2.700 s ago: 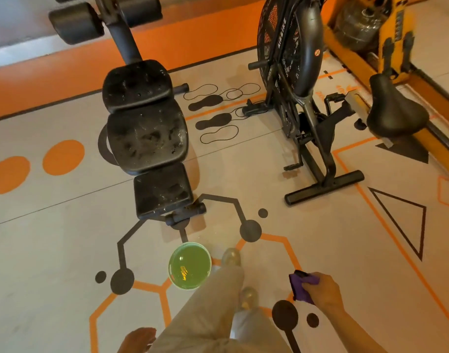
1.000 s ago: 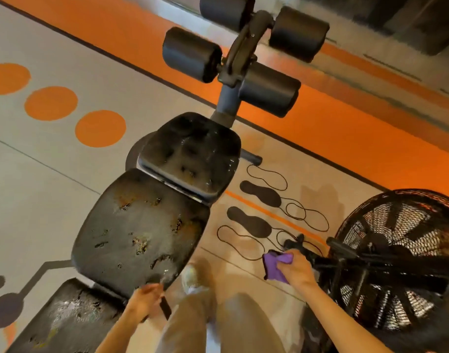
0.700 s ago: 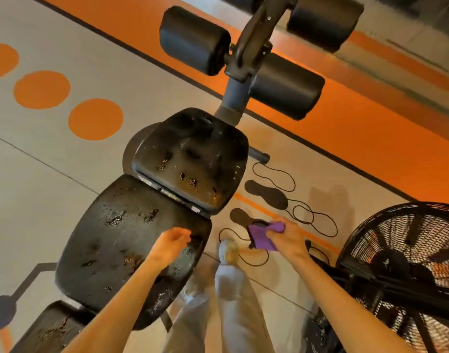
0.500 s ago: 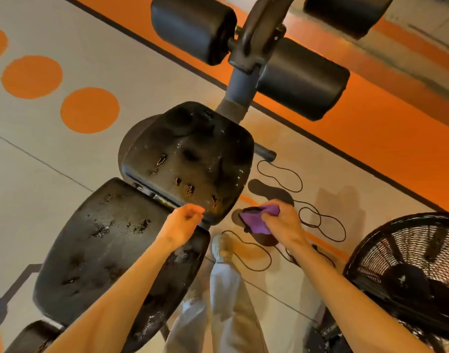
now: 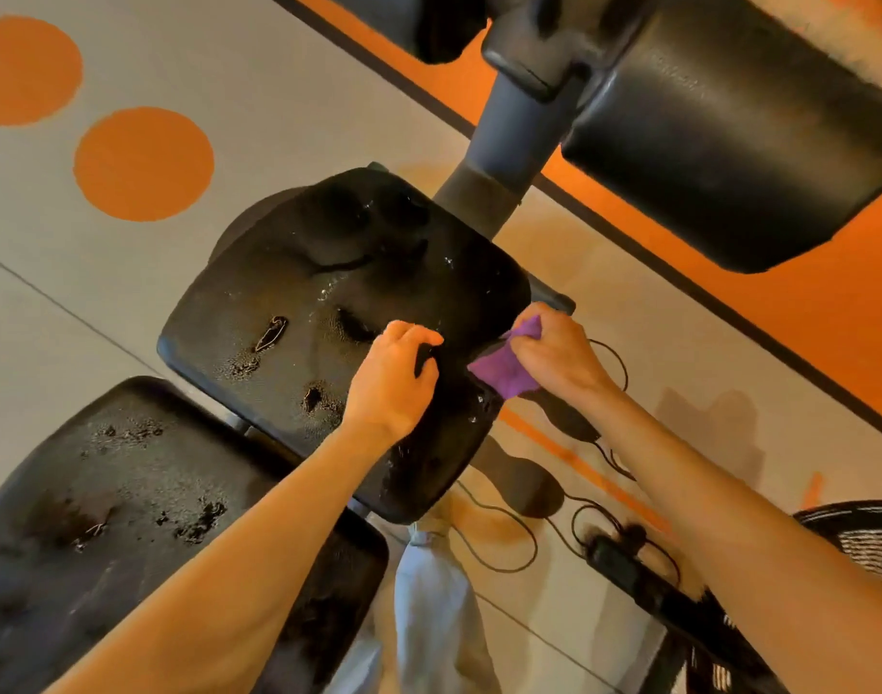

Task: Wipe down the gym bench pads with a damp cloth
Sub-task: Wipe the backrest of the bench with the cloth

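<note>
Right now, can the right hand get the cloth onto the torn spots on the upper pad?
Probably yes: the right hand holds the cloth at the upper pad edge, but the left hand lies between it and the tears.

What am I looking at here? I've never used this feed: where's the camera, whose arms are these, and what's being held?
The one camera sits on a person's head, looking forward and down, so both bare arms are theirs. Below is a black gym bench: an upper pad, worn and flecked with droplets, and a second pad nearer the person. The right hand grips a purple cloth at the upper pad's right edge. The left hand rests on that pad with fingers curled, holding nothing that shows. Above are black foam rollers; the floor is grey with orange dots.
</note>
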